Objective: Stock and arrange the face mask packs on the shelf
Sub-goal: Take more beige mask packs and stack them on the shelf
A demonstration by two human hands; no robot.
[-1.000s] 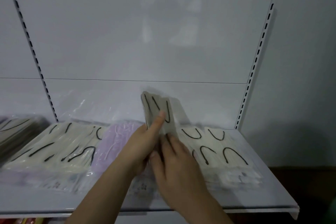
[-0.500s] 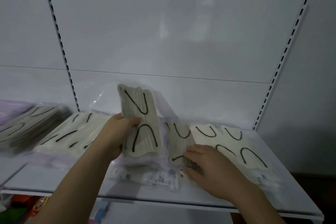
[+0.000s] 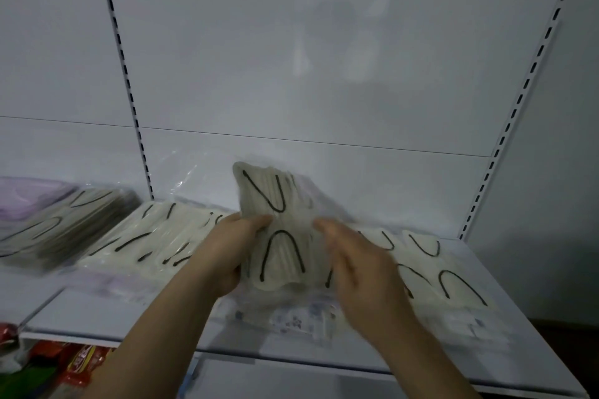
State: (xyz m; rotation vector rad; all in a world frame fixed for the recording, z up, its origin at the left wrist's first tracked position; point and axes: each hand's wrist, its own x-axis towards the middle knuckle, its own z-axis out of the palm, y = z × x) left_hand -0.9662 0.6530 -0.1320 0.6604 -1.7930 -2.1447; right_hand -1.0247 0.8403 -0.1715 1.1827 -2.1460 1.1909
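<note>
A clear, crinkled plastic face mask pack of cream pleated masks with black ear loops stands tilted upright above the middle of the white metal shelf. The left hand grips its left edge, thumb across the front; the right hand is at its right edge, fingers fairly straight — too blurred to tell whether it holds. Flat on the shelf lie a cream pack to the right, another cream stack to the left, then a grey stack and a lilac pack.
</note>
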